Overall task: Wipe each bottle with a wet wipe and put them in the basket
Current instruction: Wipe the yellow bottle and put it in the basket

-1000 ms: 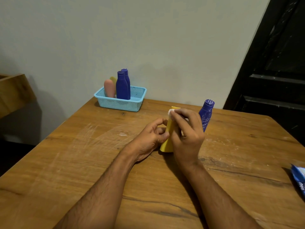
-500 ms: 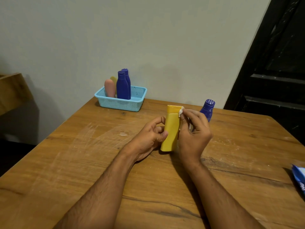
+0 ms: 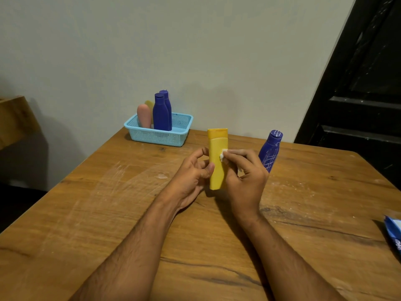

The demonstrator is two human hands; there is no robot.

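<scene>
A yellow bottle stands upright at the table's centre. My left hand pinches its lower left side with thumb and fingers. My right hand grips a small white wet wipe and presses it against the bottle's right side at mid-height. Just behind my right hand stands a blue bottle, partly hidden by my fingers. The light blue basket sits at the table's far edge by the wall and holds two blue bottles, a pink bottle and a yellow one behind them.
The wooden table has pale smears on its left half. A blue wet wipe pack lies at the right edge. A dark door stands at the right, a wooden piece at the far left.
My right hand slid the wipe from the bottle's cap down its right side to mid-height. The yellow bottle now shows fully. My left hand kept its hold.
</scene>
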